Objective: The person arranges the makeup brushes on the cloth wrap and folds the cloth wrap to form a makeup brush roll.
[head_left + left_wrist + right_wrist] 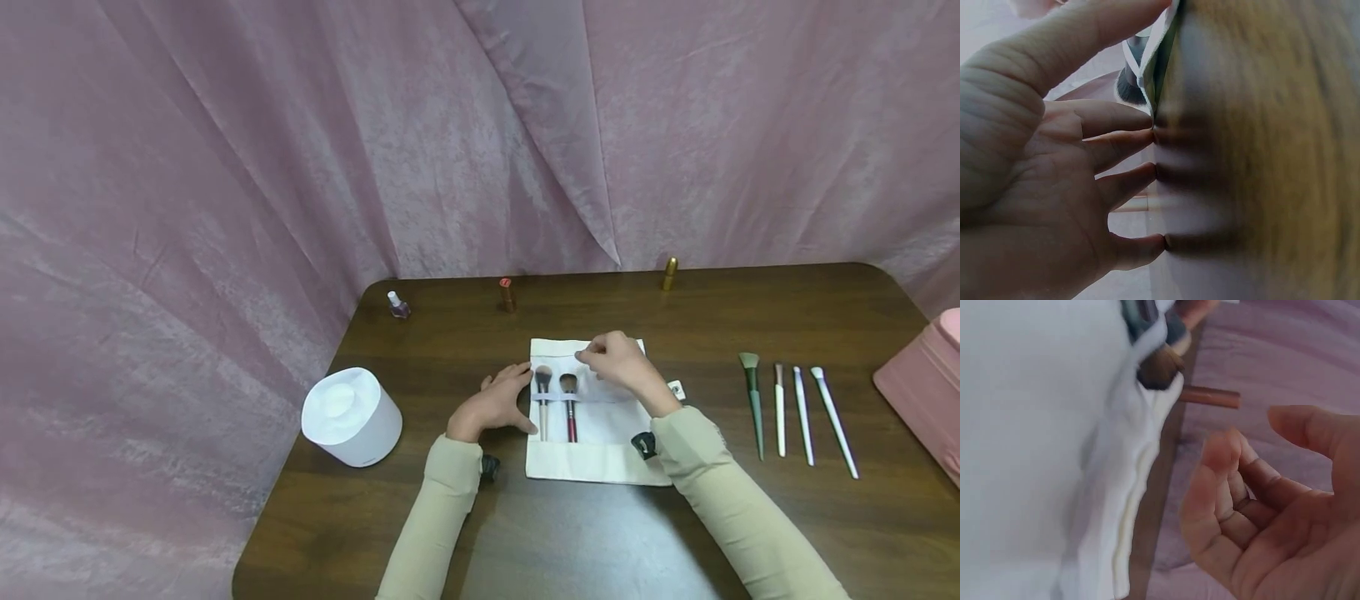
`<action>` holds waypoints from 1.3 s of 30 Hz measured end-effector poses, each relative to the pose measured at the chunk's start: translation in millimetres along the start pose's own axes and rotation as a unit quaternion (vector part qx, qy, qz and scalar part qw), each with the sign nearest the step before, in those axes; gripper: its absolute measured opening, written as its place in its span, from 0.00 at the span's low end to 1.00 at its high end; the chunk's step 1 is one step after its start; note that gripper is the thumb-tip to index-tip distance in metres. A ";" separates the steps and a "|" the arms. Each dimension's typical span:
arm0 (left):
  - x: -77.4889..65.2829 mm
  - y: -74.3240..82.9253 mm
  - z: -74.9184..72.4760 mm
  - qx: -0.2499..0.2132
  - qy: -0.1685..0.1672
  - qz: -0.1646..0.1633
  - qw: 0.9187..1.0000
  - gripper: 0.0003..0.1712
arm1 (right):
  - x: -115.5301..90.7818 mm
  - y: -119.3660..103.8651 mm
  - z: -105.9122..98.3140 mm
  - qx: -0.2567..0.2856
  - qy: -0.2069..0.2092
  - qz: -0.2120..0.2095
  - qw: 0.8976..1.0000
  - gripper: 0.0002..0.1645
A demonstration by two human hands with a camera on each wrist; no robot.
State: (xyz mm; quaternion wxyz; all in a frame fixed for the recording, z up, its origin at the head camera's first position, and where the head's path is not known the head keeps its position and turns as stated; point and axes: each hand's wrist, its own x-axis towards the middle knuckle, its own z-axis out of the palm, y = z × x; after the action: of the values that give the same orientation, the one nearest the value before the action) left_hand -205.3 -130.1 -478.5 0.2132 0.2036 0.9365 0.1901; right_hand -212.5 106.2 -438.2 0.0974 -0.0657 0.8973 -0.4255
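Note:
An off-white fabric brush roll [607, 421] lies unrolled on the table. Two makeup brushes, one with a pale handle [543, 417] and one with a dark red handle [572, 421], are tucked under its strap at the left, bristles away from me. My left hand [493, 407] is spread at the roll's left edge; the left wrist view has its fingertips down on the tabletop, thumb along the fabric edge. Over the far right part of the roll is my right hand [621, 362], fingers loosely bent. In the right wrist view its thumb [1300, 425] stands apart from the fingers, nothing between them.
To the right, several brushes [780, 408] lie in a row, then a pink case [922, 392]. A white round-topped container [352, 417] stands at left. Along the back are a nail polish bottle [399, 307], a lipstick [507, 295] and a gold tube [670, 273].

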 end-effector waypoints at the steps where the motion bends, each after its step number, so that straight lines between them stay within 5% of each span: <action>1: 0.2 0.0 -0.3 0.001 0.001 -0.001 1.000 0.56 | -0.8 0.0 -3.1 0.007 0.007 -0.007 1.000 0.18; 8: 0.3 0.8 -0.7 -0.004 0.002 0.000 1.000 0.57 | -9.3 12.2 -20.0 0.037 0.048 0.005 0.998 0.20; 17: 0.5 -2.3 1.5 -0.013 0.001 -0.002 1.000 0.55 | -27.7 47.9 -39.9 0.011 0.091 0.031 0.995 0.21; 27: 1.7 -5.9 2.9 -0.015 0.004 0.006 1.000 0.55 | -42.1 80.2 -67.0 -0.063 0.132 0.024 0.989 0.18; 39: 0.8 -3.2 3.3 -0.023 0.005 0.002 1.000 0.55 | -59.0 93.7 -90.8 -0.154 0.166 0.049 0.973 0.19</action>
State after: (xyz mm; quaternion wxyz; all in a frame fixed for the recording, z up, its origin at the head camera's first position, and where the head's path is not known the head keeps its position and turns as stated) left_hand -205.3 -131.6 -483.0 0.2127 0.1999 0.9325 0.2127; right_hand -179.4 245.2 -447.8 -0.0438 0.0358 0.9578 -0.2819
